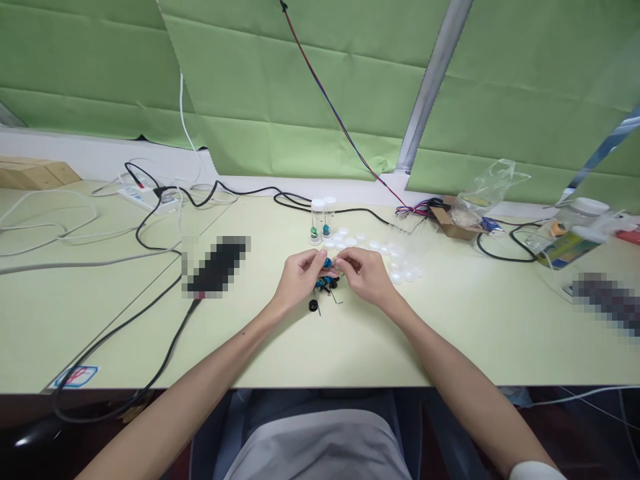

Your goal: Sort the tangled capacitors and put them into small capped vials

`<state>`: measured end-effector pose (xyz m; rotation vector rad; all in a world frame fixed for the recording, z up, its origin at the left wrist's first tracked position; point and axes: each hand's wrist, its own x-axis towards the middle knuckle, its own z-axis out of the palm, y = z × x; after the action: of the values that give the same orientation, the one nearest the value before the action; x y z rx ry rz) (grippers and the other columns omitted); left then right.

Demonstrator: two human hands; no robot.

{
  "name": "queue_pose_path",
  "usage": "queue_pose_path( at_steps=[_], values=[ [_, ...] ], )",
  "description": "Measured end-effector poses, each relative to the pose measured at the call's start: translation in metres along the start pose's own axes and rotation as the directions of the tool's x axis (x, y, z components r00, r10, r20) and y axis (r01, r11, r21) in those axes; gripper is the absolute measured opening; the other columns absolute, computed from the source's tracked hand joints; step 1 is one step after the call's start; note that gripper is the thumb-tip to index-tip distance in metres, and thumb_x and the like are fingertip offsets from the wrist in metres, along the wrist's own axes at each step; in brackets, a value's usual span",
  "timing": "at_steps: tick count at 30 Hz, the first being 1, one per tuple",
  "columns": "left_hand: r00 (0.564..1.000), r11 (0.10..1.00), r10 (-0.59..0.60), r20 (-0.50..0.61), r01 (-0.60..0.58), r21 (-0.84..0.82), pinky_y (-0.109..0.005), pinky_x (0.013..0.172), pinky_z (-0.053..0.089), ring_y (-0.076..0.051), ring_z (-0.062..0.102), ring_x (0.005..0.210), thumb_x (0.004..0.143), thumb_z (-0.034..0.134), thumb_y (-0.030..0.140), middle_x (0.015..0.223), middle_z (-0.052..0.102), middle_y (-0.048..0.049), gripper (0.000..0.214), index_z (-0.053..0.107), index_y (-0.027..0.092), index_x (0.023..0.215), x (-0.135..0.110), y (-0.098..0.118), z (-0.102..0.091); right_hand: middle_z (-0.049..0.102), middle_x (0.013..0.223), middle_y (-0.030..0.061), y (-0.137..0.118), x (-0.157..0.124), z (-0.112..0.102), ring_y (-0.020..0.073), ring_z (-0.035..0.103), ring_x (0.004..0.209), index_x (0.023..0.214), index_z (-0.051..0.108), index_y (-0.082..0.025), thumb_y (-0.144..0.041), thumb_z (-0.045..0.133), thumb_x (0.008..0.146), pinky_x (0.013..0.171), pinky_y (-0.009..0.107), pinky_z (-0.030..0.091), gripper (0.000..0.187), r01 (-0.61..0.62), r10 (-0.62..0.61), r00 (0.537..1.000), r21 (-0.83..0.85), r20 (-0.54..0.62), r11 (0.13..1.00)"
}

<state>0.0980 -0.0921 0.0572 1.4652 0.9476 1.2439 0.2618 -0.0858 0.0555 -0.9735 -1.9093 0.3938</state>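
My left hand and my right hand meet over the middle of the pale green table, fingers pinched together. Between the fingertips sits a small blue part; which hand grips it I cannot tell. Under the hands lies a little pile of blue and black parts with thin wire legs. One black round part lies alone just in front of them. Behind the hands stand two small clear vials with white caps, each with a coloured piece inside. Several white caps lie scattered to the right.
A black cable runs from a power strip at the back left toward the table's front edge. A cardboard box with a plastic bag and a jar stand at the back right. Green sheets hang behind.
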Motion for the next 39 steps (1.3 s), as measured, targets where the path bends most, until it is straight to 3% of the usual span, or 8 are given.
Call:
queue_pose_path(
  at_steps=[4,7,11,15,23,29,35,39],
  values=[
    [0.996,0.990,0.081,-0.026,-0.078,0.118,-0.031,0.074,0.057,-0.020,0.068,0.076,0.085,0.058,0.053,0.076,0.067,-0.0037,0.038,0.061,0.018,0.071,-0.003,-0.001,0.000,0.063,0.064,0.0009,-0.002,-0.001,0.001,0.0120,0.050,0.053,0.073,0.064,-0.018,-0.024,0.054,0.087,0.055,0.025,0.039,0.019,-0.058,0.059,0.998,0.035,-0.018,0.998],
    [0.975,0.937,0.218,-0.046,-0.196,0.290,-0.028,0.071,0.054,-0.018,0.066,0.076,0.089,0.055,0.047,0.080,0.070,-0.0051,0.033,0.066,0.017,0.079,-0.004,-0.003,-0.001,0.063,0.063,0.0010,-0.004,-0.001,0.002,0.0114,0.050,0.051,0.074,0.064,-0.018,-0.027,0.056,0.086,0.051,0.024,0.039,0.018,-0.116,0.119,0.993,0.108,-0.023,0.987],
    [0.903,0.807,0.429,0.000,-0.383,0.450,-0.029,0.077,0.053,-0.019,0.066,0.084,0.092,0.052,0.038,0.091,0.072,-0.0077,0.026,0.069,0.019,0.086,-0.006,-0.007,-0.003,0.062,0.062,0.0012,-0.008,-0.001,0.002,0.0111,0.051,0.050,0.074,0.064,-0.017,-0.030,0.058,0.085,0.046,0.023,0.038,0.018,-0.180,0.188,0.982,0.233,-0.012,0.956],
    [0.834,0.701,0.551,0.030,-0.482,0.525,-0.034,0.086,0.054,-0.021,0.068,0.093,0.092,0.054,0.036,0.097,0.073,-0.0087,0.022,0.069,0.021,0.085,-0.006,-0.011,-0.006,0.054,0.054,-0.0018,-0.012,-0.001,0.000,0.0096,0.046,0.040,0.072,0.063,-0.018,-0.036,0.061,0.085,0.038,0.023,0.033,0.022,-0.273,0.274,0.960,0.359,0.050,0.893],
    [0.752,0.542,0.646,0.134,-0.575,0.613,-0.034,0.092,0.054,-0.021,0.068,0.099,0.092,0.056,0.031,0.105,0.072,-0.0095,0.016,0.067,0.021,0.085,-0.004,-0.022,-0.015,0.058,0.054,-0.0016,-0.020,0.000,-0.003,0.0091,0.047,0.032,0.072,0.063,-0.017,-0.043,0.069,0.080,0.030,0.022,0.032,0.027,-0.372,0.344,0.925,0.559,0.160,0.741],
    [0.712,0.486,0.677,0.187,-0.623,0.613,-0.034,0.092,0.055,-0.021,0.068,0.099,0.091,0.057,0.029,0.106,0.072,-0.0103,0.014,0.066,0.020,0.085,-0.004,-0.024,-0.016,0.059,0.052,-0.0041,-0.024,0.001,-0.006,0.0081,0.046,0.032,0.079,0.060,-0.018,-0.044,0.074,0.076,0.030,0.020,0.032,0.030,-0.411,0.357,0.908,0.633,0.219,0.656],
    [0.726,0.485,0.663,0.180,-0.600,0.636,-0.033,0.092,0.054,-0.021,0.067,0.098,0.092,0.057,0.029,0.106,0.072,-0.0100,0.014,0.067,0.020,0.085,-0.003,-0.023,-0.016,0.056,0.050,-0.0072,-0.021,-0.001,-0.004,0.0053,0.041,0.030,0.081,0.059,-0.019,-0.047,0.075,0.076,0.031,0.018,0.029,0.033,-0.427,0.369,0.897,0.694,0.244,0.580],
    [0.680,0.445,0.711,0.181,-0.634,0.632,-0.032,0.092,0.054,-0.020,0.068,0.097,0.091,0.058,0.024,0.106,0.072,-0.0090,0.010,0.067,0.020,0.090,-0.003,-0.024,-0.015,0.058,0.053,-0.0057,-0.018,-0.001,0.002,0.0046,0.042,0.032,0.080,0.061,-0.018,-0.046,0.076,0.077,0.032,0.017,0.031,0.031,-0.415,0.370,0.897,0.746,0.241,0.521]
  ],
)
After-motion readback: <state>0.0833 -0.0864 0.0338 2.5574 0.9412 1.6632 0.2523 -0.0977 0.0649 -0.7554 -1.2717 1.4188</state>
